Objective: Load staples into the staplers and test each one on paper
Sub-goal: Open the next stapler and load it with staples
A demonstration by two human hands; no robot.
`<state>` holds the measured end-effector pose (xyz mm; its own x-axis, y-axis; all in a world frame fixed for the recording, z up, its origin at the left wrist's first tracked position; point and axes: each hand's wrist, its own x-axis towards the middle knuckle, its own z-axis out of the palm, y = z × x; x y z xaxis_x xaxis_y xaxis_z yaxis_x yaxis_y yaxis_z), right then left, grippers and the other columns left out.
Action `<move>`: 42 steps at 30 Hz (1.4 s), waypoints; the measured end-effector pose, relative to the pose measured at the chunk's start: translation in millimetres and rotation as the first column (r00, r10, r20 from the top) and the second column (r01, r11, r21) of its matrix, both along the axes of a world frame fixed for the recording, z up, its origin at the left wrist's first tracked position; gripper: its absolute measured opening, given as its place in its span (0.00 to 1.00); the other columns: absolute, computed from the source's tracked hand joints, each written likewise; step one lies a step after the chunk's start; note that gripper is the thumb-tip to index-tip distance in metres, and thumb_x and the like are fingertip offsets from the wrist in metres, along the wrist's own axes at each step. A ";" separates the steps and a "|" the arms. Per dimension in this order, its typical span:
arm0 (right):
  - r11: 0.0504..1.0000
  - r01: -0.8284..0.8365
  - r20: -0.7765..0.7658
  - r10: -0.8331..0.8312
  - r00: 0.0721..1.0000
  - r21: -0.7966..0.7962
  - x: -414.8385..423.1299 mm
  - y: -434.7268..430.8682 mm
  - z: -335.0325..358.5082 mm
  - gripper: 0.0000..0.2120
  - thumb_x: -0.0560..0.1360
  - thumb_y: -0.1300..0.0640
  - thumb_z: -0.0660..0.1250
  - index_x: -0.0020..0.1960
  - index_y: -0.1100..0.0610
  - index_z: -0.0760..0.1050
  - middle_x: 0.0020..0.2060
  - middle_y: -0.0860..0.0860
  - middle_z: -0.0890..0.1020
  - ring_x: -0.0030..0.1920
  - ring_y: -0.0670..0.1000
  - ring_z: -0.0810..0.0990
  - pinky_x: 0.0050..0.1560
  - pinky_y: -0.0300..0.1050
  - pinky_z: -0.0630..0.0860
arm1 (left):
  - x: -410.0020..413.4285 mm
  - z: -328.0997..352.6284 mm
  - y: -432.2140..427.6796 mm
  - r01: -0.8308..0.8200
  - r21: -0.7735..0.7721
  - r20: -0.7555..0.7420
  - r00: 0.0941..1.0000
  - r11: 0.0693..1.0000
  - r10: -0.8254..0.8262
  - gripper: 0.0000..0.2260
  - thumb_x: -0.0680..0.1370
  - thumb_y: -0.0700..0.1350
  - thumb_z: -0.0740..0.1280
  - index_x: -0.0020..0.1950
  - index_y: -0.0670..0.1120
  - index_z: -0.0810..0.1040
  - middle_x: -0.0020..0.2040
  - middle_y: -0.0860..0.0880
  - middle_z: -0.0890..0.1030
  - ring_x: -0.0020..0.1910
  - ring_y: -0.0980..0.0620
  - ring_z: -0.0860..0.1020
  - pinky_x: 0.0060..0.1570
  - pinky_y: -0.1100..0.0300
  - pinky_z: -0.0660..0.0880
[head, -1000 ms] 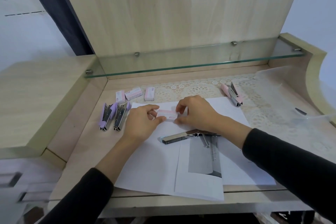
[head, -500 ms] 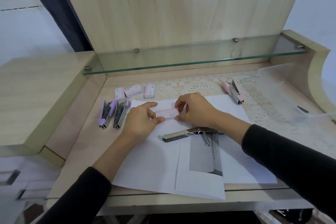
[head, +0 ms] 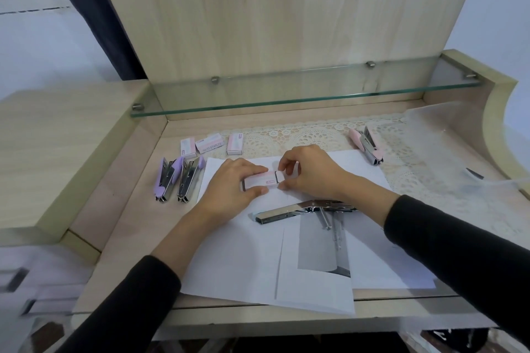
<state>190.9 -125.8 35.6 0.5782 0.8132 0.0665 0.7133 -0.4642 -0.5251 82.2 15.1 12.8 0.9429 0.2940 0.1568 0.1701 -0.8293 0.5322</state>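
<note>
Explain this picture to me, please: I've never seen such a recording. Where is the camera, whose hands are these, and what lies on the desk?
No machine here: a person works with bare hands, and the one camera sits on their head, looking forward and down, so both sleeved arms enter from below. The left hand grips a small staple box, while the right hand pinches the white inner tray sticking out of its right end. Under them lie sheets of paper with an opened silver stapler on top. At the left lie two purple staplers, at the right a pink stapler, and three more staple boxes sit at the back, below a glass shelf.
</note>
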 end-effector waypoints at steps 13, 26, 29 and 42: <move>0.999 0.010 -0.057 -0.008 0.998 0.031 5.1 -6.9 0.1 0.16 0.67 0.53 0.74 0.54 0.52 0.79 0.42 0.47 0.78 0.36 0.41 0.70 0.40 0.36 0.67 | -3.1 -13.8 5.0 -0.001 -0.093 0.109 0.994 0.996 0.011 0.16 0.72 0.46 0.71 0.59 0.50 0.78 0.53 0.54 0.76 0.56 0.55 0.70 0.56 0.67 0.61; 0.995 0.057 -0.157 -0.043 0.987 0.084 10.8 -12.6 1.9 0.08 0.69 0.66 0.67 0.40 0.54 0.77 0.41 0.50 0.78 0.31 0.41 0.71 0.33 0.28 0.67 | -2.9 -15.4 3.7 0.010 -0.033 0.156 0.988 0.999 -0.005 0.16 0.72 0.46 0.71 0.59 0.49 0.78 0.53 0.51 0.77 0.52 0.56 0.68 0.52 0.70 0.59; 0.995 0.094 -0.140 -0.088 0.986 0.038 8.9 -9.9 1.7 0.05 0.71 0.65 0.67 0.39 0.60 0.81 0.40 0.51 0.79 0.31 0.40 0.71 0.32 0.24 0.68 | -3.1 -15.5 3.5 0.007 -0.027 0.155 0.988 1.000 -0.003 0.16 0.72 0.45 0.71 0.59 0.48 0.78 0.53 0.51 0.77 0.52 0.56 0.68 0.50 0.76 0.59; 0.941 0.328 -0.306 -0.337 0.890 -0.082 9.6 10.8 7.1 0.15 0.66 0.58 0.75 0.45 0.70 0.80 0.31 0.57 0.77 0.35 0.52 0.72 0.36 0.43 0.69 | -2.9 -14.5 2.5 0.007 -0.039 0.139 0.990 0.999 -0.001 0.16 0.73 0.46 0.70 0.60 0.49 0.77 0.54 0.51 0.77 0.52 0.56 0.67 0.52 0.70 0.59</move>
